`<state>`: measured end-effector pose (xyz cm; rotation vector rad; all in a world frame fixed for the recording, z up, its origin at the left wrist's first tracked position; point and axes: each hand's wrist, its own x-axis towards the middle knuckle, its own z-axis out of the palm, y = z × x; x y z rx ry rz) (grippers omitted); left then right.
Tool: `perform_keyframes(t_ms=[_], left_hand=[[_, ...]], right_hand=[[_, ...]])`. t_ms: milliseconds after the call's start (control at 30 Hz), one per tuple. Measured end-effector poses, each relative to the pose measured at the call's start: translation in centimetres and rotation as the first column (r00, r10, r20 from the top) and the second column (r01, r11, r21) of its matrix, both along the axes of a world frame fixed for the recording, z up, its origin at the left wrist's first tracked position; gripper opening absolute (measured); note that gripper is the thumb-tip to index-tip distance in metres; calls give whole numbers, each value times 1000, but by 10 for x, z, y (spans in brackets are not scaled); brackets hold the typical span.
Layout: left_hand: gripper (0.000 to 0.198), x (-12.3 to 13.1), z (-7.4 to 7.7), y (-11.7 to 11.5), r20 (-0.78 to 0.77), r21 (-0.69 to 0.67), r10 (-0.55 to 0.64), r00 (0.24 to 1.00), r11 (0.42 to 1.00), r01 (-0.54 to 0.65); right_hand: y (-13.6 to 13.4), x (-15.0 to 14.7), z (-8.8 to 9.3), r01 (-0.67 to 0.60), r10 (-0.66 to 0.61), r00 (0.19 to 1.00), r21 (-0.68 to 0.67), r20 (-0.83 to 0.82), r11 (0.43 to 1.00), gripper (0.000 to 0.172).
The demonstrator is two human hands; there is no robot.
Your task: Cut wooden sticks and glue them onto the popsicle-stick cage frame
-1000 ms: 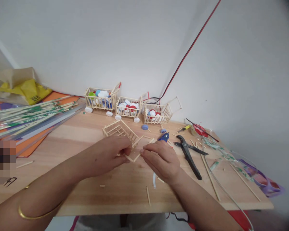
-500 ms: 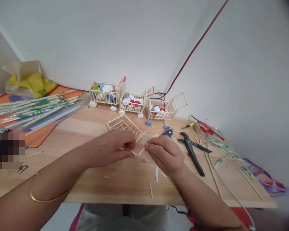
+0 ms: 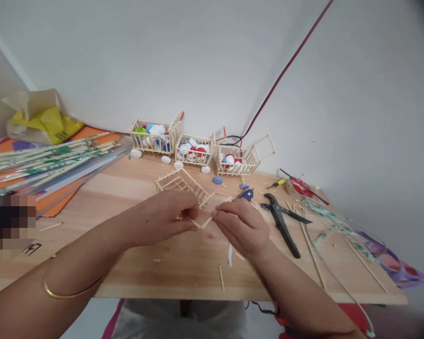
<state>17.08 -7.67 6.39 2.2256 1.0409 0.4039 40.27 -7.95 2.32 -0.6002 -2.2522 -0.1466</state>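
Observation:
A small cart frame of thin wooden sticks [image 3: 194,181] lies on the table, partly behind my left hand [image 3: 171,214]. Thin sticks forming a handle-like frame [image 3: 207,222] reach from the cart's near end toward me. My left thumb and fingers are closed at the left side of this stick frame. On its right side, my right hand [image 3: 245,226] pinches a stick between thumb and fingertips. Two sticks meet at a corner in the gap between my hands. My fingers hide part of the joints.
Three finished-looking stick carts [image 3: 194,150] holding bottle caps line the wall. Black pliers [image 3: 281,223], a blue glue gun tip [image 3: 246,194] and a yellow-handled cutter [image 3: 280,183] lie to the right. Bagged sticks [image 3: 63,160] cover the left. A pixelated patch hides the far left edge.

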Motion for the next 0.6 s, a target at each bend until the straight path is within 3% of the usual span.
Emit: perform_keyframes(t_ms=[433,600], left_hand=[[2,0,3,-1,2,-10,11,1000,1000,-11],[6,0,3,-1,3,-51,37,999,998,-36]], right_hand=[[-2,-1,6,2,-1,1000,59,-27,998,30],[1,9,13,47,-38,985,45,-170,998,31]])
